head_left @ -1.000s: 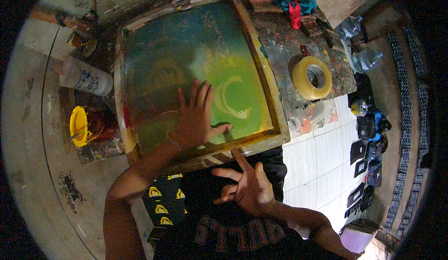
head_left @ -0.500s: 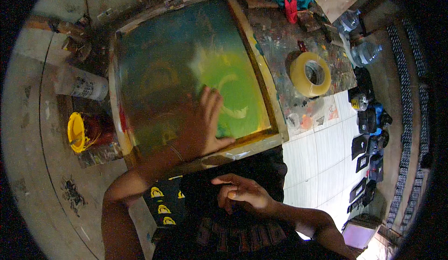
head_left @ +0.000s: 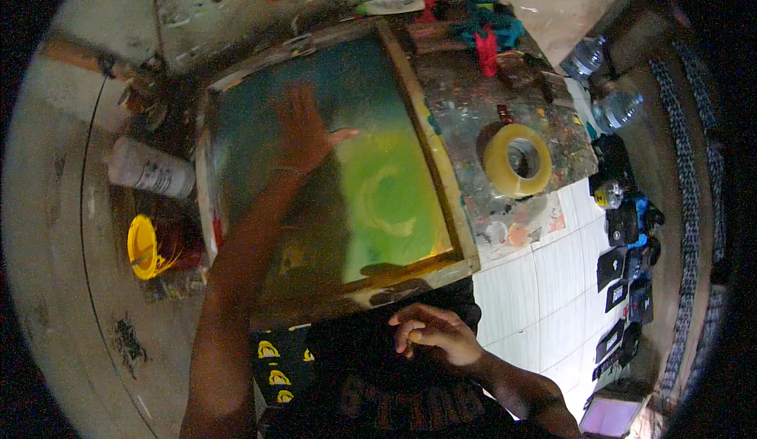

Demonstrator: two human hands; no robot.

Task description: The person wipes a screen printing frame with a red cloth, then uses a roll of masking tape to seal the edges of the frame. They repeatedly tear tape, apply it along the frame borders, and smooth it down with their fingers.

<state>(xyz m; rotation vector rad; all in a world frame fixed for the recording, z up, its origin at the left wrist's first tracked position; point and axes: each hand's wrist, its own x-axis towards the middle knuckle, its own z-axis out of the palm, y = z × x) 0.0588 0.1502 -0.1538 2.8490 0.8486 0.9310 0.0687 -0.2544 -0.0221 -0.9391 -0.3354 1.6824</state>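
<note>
My left hand point(head_left: 303, 130) lies over the mesh of a wood-framed printing screen point(head_left: 378, 202), fingers spread and thumb stretched to the right. Green and yellow show through the mesh, with a pale curved shape on its right side; the left part is dark in shadow. Whether the palm presses on the mesh I cannot tell. In front of the frame's near edge, my right hand point(head_left: 438, 336) hovers before my dark shirt, its fingers curled in toward the thumb. Anything small between those fingers is too dim to make out.
Right of the screen, a roll of clear tape point(head_left: 516, 160) lies on the paint-stained tabletop point(head_left: 465, 108). To the left stand a yellow-rimmed container point(head_left: 143, 247) and a whitish plastic bottle point(head_left: 151, 168). Dark folded items point(head_left: 611, 269) line the white tiled floor at right.
My left hand has moved away from me across the mesh, from the near edge toward the far part. The right hand stays before my body, its index finger more bent. The view has shifted slightly.
</note>
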